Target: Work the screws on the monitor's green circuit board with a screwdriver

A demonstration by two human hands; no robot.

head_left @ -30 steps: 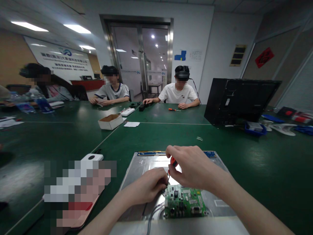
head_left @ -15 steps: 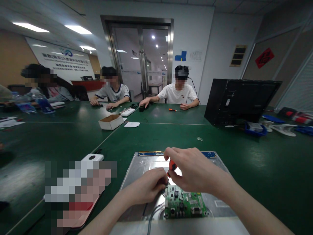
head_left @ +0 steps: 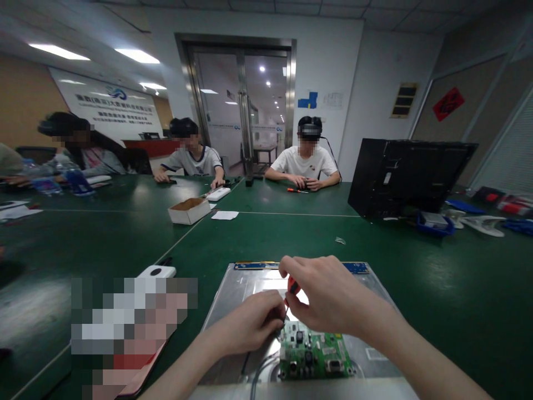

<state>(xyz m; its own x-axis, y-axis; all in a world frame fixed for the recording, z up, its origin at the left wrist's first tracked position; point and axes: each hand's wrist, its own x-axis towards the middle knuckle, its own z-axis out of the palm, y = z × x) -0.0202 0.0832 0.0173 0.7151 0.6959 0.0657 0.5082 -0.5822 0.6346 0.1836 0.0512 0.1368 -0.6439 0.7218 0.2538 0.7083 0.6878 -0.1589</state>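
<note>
In my right hand [head_left: 322, 291] is a screwdriver with a red-orange and black handle [head_left: 293, 286], its fingers closed around the grip. The thin shaft points down to the upper left corner of a green circuit board [head_left: 314, 353]. My left hand [head_left: 262, 314] is closed in a pinch beside the shaft's lower end; whatever is between its fingertips is hidden. Beneath both hands lies a flat silver metal panel [head_left: 237, 283], and the board sits on its near part. A narrow blue circuit strip [head_left: 254, 266] runs along the panel's far edge. Grey cables [head_left: 260, 373] run left of the board.
On the left lie a white device [head_left: 160, 271] and a pink, partly blurred item [head_left: 145, 372]. Farther off are an open white box [head_left: 189, 212], another screwdriver [head_left: 296, 190] and a black monitor [head_left: 408, 175]. Several people sit across the green table [head_left: 270, 233].
My hands keep almost the same pose, with the screwdriver handle turned slightly. The facing person has drawn a hand and a small black object inward; the person to the left has reached sideways.
</note>
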